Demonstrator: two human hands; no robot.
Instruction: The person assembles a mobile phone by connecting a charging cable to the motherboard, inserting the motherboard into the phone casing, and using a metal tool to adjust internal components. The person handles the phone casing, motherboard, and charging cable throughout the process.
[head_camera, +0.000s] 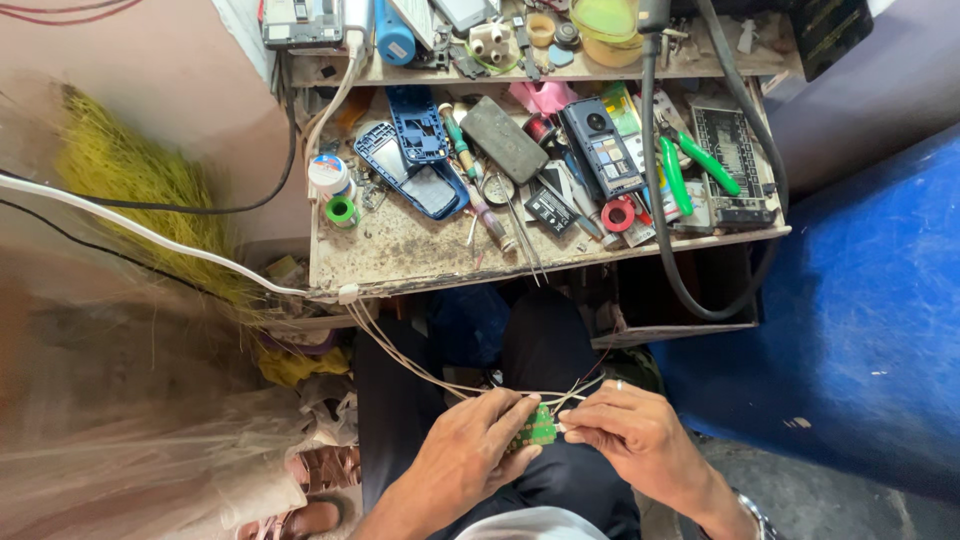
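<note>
A small worn workbench (420, 255) stands at the far side, crowded with phone shells, screwdrivers, tape rolls and green-handled pliers (690, 165). To the right is a blue surface (860, 300); to the left, yellow straw. Near us, over the lap, the left hand (470, 450) pinches a small green circuit board (538, 430), and the right hand (635, 430) closes its fingertips on thin white wires (420, 368) at the board's edge. The wires seem under fitting; it calls for steady fingers.
</note>
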